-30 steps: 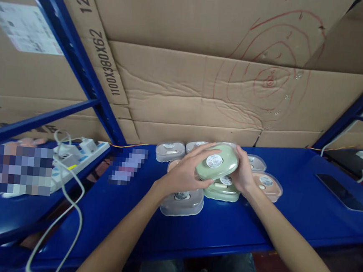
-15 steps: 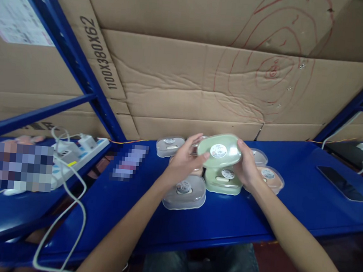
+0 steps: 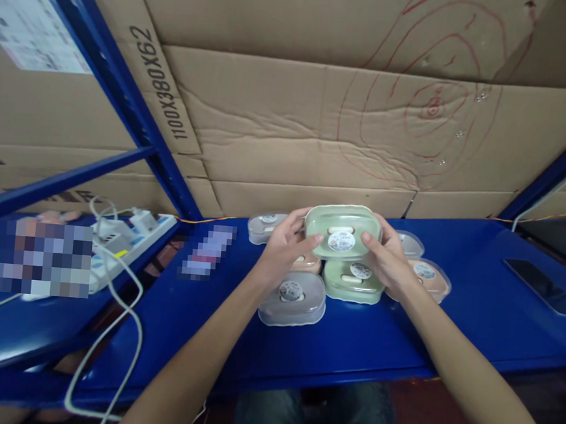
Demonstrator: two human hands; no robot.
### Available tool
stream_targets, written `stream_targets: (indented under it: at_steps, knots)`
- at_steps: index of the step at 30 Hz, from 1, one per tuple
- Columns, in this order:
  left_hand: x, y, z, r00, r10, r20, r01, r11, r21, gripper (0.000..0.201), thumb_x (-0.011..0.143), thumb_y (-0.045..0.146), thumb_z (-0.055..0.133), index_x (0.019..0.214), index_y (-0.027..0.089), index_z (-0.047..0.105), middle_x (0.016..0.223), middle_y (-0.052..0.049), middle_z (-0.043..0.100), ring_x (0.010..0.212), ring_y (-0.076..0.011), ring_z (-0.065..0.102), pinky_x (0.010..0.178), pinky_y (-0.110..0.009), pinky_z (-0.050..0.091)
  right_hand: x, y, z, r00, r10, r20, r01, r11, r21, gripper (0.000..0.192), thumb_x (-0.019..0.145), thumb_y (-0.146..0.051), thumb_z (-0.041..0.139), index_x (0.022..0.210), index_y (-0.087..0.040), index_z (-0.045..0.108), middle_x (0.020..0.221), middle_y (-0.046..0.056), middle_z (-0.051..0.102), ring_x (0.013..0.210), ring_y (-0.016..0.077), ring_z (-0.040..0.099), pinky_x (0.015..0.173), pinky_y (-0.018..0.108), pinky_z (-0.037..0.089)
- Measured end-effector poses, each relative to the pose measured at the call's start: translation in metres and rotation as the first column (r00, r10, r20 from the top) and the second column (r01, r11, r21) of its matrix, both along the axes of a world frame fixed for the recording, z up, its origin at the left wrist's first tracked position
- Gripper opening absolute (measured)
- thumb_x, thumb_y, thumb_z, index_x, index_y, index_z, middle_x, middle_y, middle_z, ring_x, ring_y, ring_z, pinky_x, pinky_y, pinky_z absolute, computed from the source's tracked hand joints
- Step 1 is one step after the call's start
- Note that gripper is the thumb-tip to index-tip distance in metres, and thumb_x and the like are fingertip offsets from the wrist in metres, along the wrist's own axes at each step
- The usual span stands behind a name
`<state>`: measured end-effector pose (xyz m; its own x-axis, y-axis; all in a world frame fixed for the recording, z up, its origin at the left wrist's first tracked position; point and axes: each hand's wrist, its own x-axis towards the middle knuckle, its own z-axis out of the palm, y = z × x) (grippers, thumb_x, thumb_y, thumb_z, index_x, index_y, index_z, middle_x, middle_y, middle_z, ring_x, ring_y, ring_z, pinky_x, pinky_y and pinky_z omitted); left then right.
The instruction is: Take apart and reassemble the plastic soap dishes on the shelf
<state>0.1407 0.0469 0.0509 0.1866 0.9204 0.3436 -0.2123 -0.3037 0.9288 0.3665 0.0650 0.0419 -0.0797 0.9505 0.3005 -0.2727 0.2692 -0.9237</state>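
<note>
Between my hands I hold a light green lidded box [image 3: 343,226] with a round label and a pale oblong tab on top, raised above the others and tilted toward me. My left hand [image 3: 287,245] grips its left end, thumb on the lid. At the right end, my right hand [image 3: 387,253] is closed round it in the same way. Below stands another green box [image 3: 354,286]. A grey box [image 3: 293,304] sits front left, with a peach box [image 3: 307,263] partly hidden behind it. Beyond my right hand are a peach box [image 3: 429,279] and a grey box [image 3: 410,243].
Another grey box [image 3: 264,229] lies at the back left of the blue table [image 3: 195,336]. A dark phone [image 3: 544,288] rests on the right. White power strips and cables [image 3: 132,318] are at left. A cardboard wall [image 3: 280,120] and blue posts [image 3: 125,95] bound the back.
The held green box has turned so its top faces me more squarely, with its tab now showing. My right hand has shifted its thumb onto the lid. The view has moved slightly.
</note>
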Motion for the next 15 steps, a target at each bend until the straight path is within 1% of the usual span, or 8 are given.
stream_targets:
  at_steps: [2,4,6,9,11,13,15]
  knots:
    - [0.003,-0.001,0.0,1.0,-0.006,-0.001,0.006,1.0,0.0,0.064,0.088,0.043,0.088,0.141,0.023,0.06,0.15,-0.015,0.069,0.14,-0.0308,0.068,0.115,-0.048,0.059,0.0,0.0,-0.001,1.0,0.013,-0.002,-0.013,1.0,0.005,0.061,0.073,-0.056,0.1,0.124,-0.033,0.076,0.132,0.006,0.076,0.13,0.0319,0.07,0.107,0.046,0.062]
    - [0.005,-0.003,-0.001,0.999,-0.002,-0.032,0.002,1.0,-0.005,0.062,0.088,0.045,0.088,0.14,0.024,0.061,0.149,-0.014,0.07,0.141,-0.0322,0.066,0.111,-0.048,0.062,0.0,0.002,-0.003,1.0,0.028,0.008,-0.029,0.999,0.016,0.058,0.075,-0.055,0.099,0.125,-0.034,0.076,0.132,0.005,0.076,0.131,0.031,0.069,0.109,0.045,0.061]
    - [0.005,-0.005,-0.001,0.998,-0.001,-0.069,-0.001,1.0,-0.028,0.063,0.089,0.048,0.087,0.142,0.026,0.059,0.15,-0.014,0.068,0.141,-0.034,0.065,0.102,-0.046,0.066,0.0,0.003,-0.007,0.999,0.03,0.033,-0.031,0.999,0.033,0.057,0.079,-0.057,0.096,0.126,-0.034,0.075,0.132,0.005,0.076,0.132,0.0305,0.068,0.111,0.045,0.06]
    - [0.004,-0.005,-0.004,0.992,0.005,-0.127,-0.016,0.996,-0.089,0.071,0.088,0.051,0.089,0.148,0.031,0.056,0.151,-0.013,0.067,0.135,-0.0347,0.069,0.088,-0.042,0.069,0.0,0.004,-0.012,0.997,0.015,0.082,-0.021,0.997,0.076,0.055,0.082,-0.061,0.093,0.127,-0.034,0.075,0.13,0.005,0.075,0.13,0.03,0.069,0.11,0.044,0.059]
    - [0.003,-0.004,-0.005,0.992,0.021,-0.122,-0.031,0.996,-0.083,0.07,0.086,0.049,0.091,0.145,0.031,0.057,0.145,-0.011,0.07,0.128,-0.0322,0.071,0.09,-0.041,0.068,0.0,0.003,-0.013,0.995,0.022,0.101,-0.033,0.994,0.108,0.055,0.082,-0.062,0.093,0.126,-0.034,0.074,0.13,0.005,0.075,0.128,0.0304,0.069,0.11,0.044,0.059]
    - [0.002,-0.003,-0.005,0.996,0.019,-0.085,-0.022,0.999,-0.032,0.064,0.085,0.045,0.093,0.138,0.028,0.061,0.137,-0.01,0.072,0.124,-0.0293,0.072,0.096,-0.042,0.066,0.0,0.001,-0.012,0.993,0.036,0.109,-0.049,0.991,0.124,0.058,0.081,-0.06,0.094,0.129,-0.035,0.073,0.135,0.006,0.073,0.132,0.0321,0.067,0.112,0.046,0.058]
    - [0.002,-0.003,-0.005,0.998,0.009,-0.06,-0.008,1.0,0.026,0.061,0.083,0.041,0.095,0.133,0.027,0.062,0.133,-0.008,0.072,0.123,-0.0278,0.071,0.101,-0.041,0.063,0.001,0.001,-0.011,0.993,0.041,0.11,-0.056,0.988,0.141,0.065,0.078,-0.058,0.097,0.133,-0.035,0.071,0.14,0.006,0.072,0.138,0.0343,0.064,0.115,0.048,0.057]
